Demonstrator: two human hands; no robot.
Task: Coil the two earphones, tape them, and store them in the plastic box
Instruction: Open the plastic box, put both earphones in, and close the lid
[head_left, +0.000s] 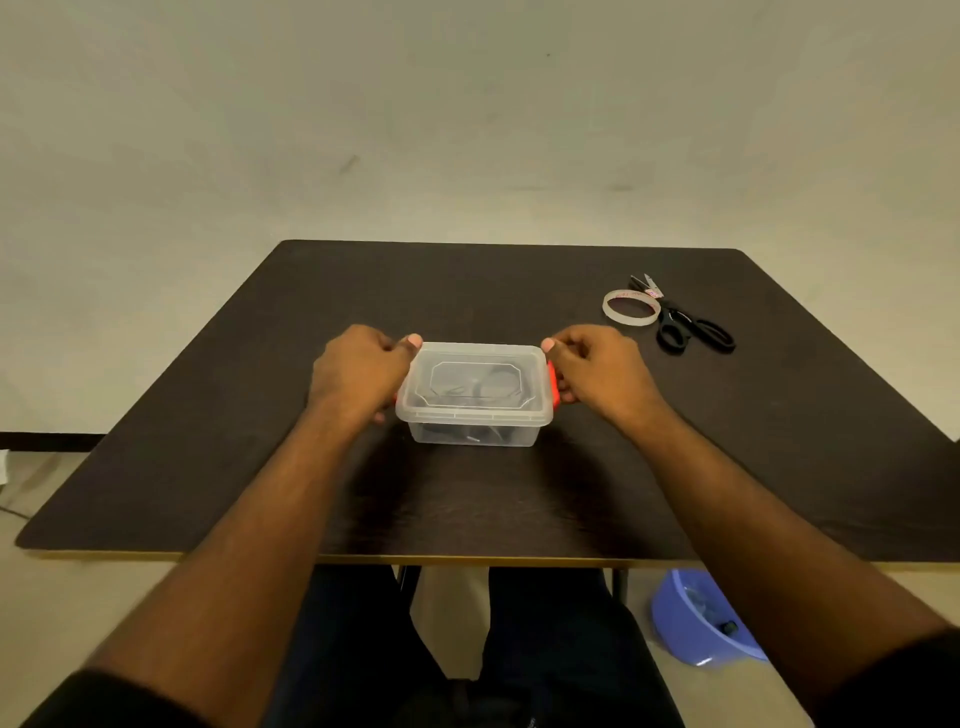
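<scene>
Two hands worked one container. The left hand (358, 371) and the right hand (592, 366) gripped opposite ends of the plastic box (472, 431), which stood on the tabletop (260, 415) near the middle, somewhat toward the near edge. Fingers of each hand were curled round a red clasp (554, 387) at its end, thumbs lying on the far corners of the lid (472, 358).

Step in hand, as judged: closing the box, the last stage of storing. The lid sat on the rim; whether the clasps were latched could not be told. The next move would call for pressing both clasps against the lid edge evenly so that the box did not skid.

Contents: dark earphones (480, 387), seen through the clear lid and wall, lying on the box floor; coils and tape too blurred to confirm.

Other items: a tape roll (631, 307) touching black scissors (685, 325), toward the far right corner. On the floor, a blue tub (696, 618) holding small unclear items.
</scene>
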